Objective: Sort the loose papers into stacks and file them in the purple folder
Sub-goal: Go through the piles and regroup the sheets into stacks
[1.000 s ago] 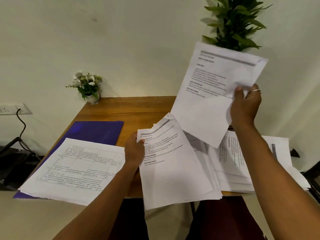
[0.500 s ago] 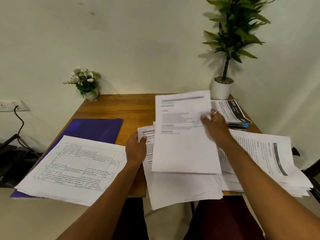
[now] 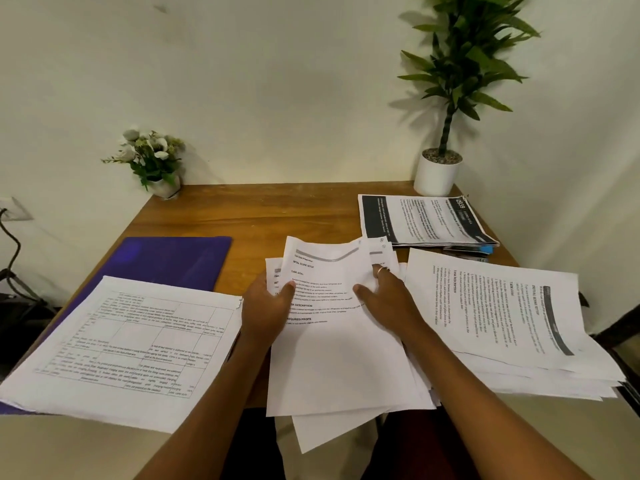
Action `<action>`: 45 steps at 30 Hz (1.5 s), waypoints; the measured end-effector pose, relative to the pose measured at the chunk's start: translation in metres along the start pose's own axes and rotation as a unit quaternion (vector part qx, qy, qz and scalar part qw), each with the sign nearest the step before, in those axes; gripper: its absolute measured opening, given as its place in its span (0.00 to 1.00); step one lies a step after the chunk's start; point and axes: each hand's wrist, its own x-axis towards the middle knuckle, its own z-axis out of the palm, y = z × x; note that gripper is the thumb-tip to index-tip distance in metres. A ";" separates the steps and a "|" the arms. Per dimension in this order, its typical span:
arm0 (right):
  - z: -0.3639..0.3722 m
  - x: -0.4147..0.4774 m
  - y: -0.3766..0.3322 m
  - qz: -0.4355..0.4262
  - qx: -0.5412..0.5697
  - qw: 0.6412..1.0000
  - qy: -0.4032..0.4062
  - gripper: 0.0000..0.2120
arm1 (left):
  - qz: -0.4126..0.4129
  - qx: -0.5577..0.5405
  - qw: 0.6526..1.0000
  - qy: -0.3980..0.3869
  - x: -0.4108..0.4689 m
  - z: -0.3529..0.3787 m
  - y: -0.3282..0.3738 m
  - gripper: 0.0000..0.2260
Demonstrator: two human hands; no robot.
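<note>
Left hand (image 3: 266, 313) pinches the left edge of the middle stack of white printed paper sheets (image 3: 332, 362), thumb on top, fingers beneath. Right hand (image 3: 384, 301) grips its right edge, thumb on top, fingers curled behind. Stack lies just right of the flat purple folder (image 3: 173, 261). White table-printed paper pile (image 3: 121, 344) covers the folder's near half. Second white printed pile (image 3: 512, 323) lies farther right of the folder.

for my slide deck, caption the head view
Left hand and right hand hold the middle paper stack, purple folder to the left.
</note>
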 end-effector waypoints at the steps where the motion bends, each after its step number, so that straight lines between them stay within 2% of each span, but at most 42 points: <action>1: -0.001 0.002 -0.001 0.000 -0.003 1.000 -0.003 0.31 | 0.003 0.005 1.000 -0.001 0.000 0.000 -0.001 0.17; 7: -0.010 0.019 0.004 -0.002 0.020 0.997 -0.068 0.28 | 0.002 0.013 1.000 0.007 0.002 0.000 -0.006 0.16; 11: -0.030 0.031 0.010 -0.026 -0.003 0.993 -0.116 0.28 | -0.013 -0.005 1.000 0.009 0.002 0.000 0.000 0.16; 14: -0.037 0.032 0.012 -0.040 -0.019 0.991 -0.124 0.27 | -0.025 -0.014 0.999 0.021 0.002 0.001 0.004 0.12; 17: -0.045 0.029 0.017 -0.057 0.034 0.993 -0.100 0.22 | -0.040 -0.025 0.998 0.031 0.001 0.000 0.005 0.13; 21: -0.050 0.024 0.025 -0.065 0.074 0.988 -0.118 0.10 | -0.031 -0.032 0.999 0.023 -0.001 -0.001 0.005 0.15; 26: -0.046 0.015 0.029 -0.117 0.152 0.970 -0.151 0.18 | -0.039 -0.048 0.997 0.048 -0.003 0.000 0.013 0.10; 28: -0.043 0.016 0.035 -0.128 0.155 0.964 -0.172 0.18 | -0.049 -0.047 0.996 0.052 -0.005 0.000 0.016 0.10; 31: -0.043 0.017 0.038 -0.153 0.112 0.971 -0.144 0.22 | -0.045 -0.048 0.997 0.051 -0.007 -0.001 0.018 0.09; 33: -0.046 0.016 0.034 -0.134 0.105 0.977 -0.127 0.23 | -0.040 -0.045 0.997 0.049 -0.007 -0.001 0.018 0.09; 39: -0.042 0.020 0.033 -0.053 0.081 0.984 -0.148 0.16 | -0.037 -0.035 0.997 0.050 -0.008 -0.001 0.020 0.11; 45: -0.039 0.021 0.035 -0.038 0.054 0.986 -0.151 0.13 | -0.048 -0.030 0.997 0.050 -0.006 -0.001 0.018 0.11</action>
